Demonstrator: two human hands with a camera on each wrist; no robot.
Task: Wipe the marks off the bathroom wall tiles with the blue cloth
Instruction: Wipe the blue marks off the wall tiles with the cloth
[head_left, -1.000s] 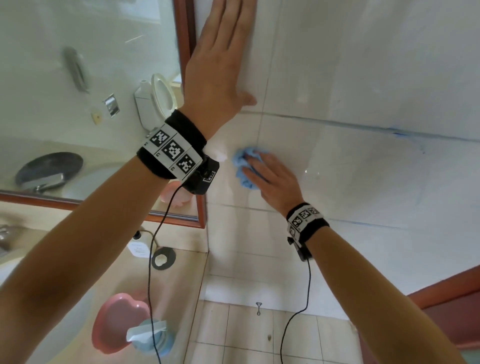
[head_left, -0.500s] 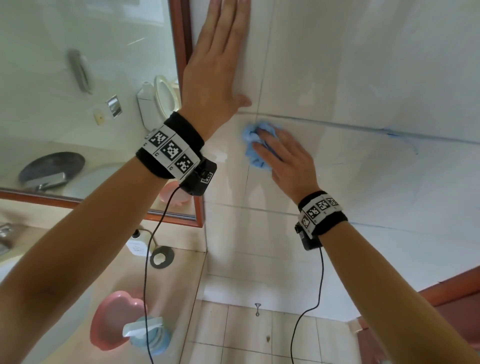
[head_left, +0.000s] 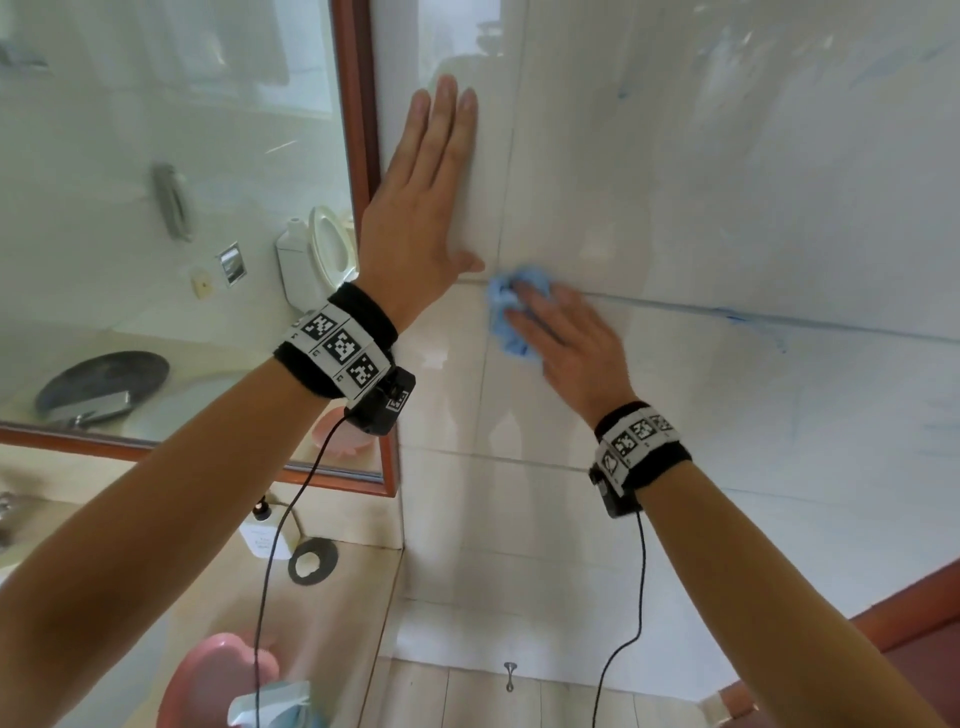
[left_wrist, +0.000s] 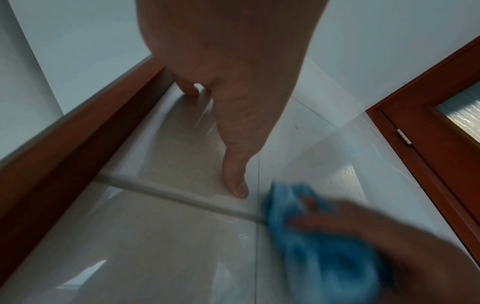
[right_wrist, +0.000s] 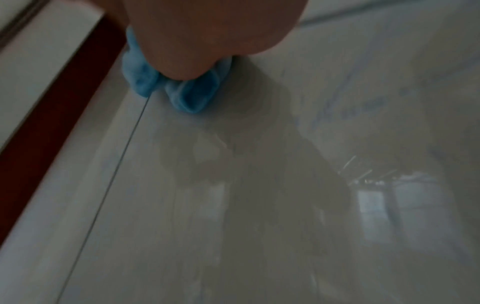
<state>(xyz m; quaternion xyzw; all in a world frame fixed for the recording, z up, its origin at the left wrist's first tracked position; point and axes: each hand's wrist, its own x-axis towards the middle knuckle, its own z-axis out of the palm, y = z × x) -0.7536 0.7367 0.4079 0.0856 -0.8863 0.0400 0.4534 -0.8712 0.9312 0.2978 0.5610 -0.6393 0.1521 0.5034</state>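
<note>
Blue cloth (head_left: 506, 312), bunched on the wall tiles (head_left: 727, 208) at the grout crossing, pressed under straight fingers of right hand (head_left: 566, 343); left hand (head_left: 421, 218) flat and spread at 10 o'clock. Likely soft, light, compressible; best held under the whole palm

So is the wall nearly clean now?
Not yet. The tiles below the cloth look free of marks. The right hand presses the blue cloth on the grout line, while the left hand rests flat above. Blue marks further right and higher up are left.
</note>
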